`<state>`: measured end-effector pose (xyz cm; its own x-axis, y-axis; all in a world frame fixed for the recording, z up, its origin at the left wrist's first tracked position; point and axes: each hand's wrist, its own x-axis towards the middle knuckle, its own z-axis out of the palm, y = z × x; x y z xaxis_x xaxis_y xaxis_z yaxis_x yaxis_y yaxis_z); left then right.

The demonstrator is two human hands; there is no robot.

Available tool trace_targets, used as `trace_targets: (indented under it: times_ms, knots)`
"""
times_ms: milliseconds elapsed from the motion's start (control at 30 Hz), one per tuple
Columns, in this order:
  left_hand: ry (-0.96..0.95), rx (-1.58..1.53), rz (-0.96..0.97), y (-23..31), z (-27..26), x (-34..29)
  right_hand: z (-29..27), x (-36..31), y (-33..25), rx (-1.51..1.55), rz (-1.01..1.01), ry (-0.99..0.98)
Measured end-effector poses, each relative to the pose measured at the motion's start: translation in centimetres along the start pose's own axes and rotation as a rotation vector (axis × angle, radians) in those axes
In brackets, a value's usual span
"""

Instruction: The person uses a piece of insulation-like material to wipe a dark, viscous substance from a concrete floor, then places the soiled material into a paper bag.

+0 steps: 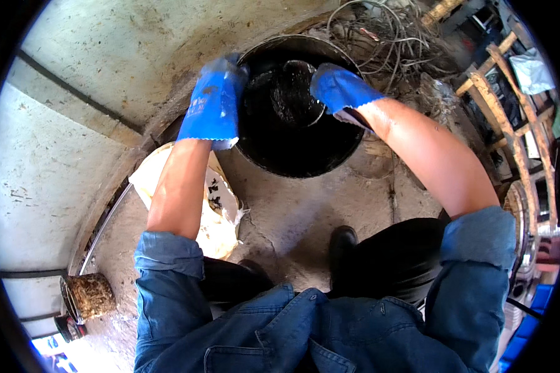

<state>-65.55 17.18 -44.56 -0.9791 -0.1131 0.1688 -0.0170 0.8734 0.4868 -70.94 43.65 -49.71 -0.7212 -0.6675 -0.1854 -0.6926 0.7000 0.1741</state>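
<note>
While person crouched over black tub (292, 149) on concrete floor (305, 217), left hand (214, 102) in blue glove gripped tub's rim, fingers curled over edge. Right hand (339, 87) reached inside, fingers closed on dark round part (295, 93) in oily sludge. Step looked like washing or lifting part. Next move likely needs firm grip: slippery. Wire tangle (386, 37) lay behind.

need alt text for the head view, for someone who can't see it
Seen from above, a person's left hand in a blue glove grips the rim of a black tub on a concrete floor, while the gloved right hand holds a dark dirty part inside it.
</note>
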Motion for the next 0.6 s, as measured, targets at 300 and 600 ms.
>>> trace_targets:
  times_ms: [300, 600]
  knots:
    - [0.080, -0.224, 0.201, -4.7, 2.3, 1.2, 1.7, 3.1, -4.1, 0.302, 0.007, 0.043]
    - [0.022, -0.381, 0.360, -4.7, 2.7, -1.4, 5.2, 6.3, -6.7, 0.479, 0.135, 0.065]
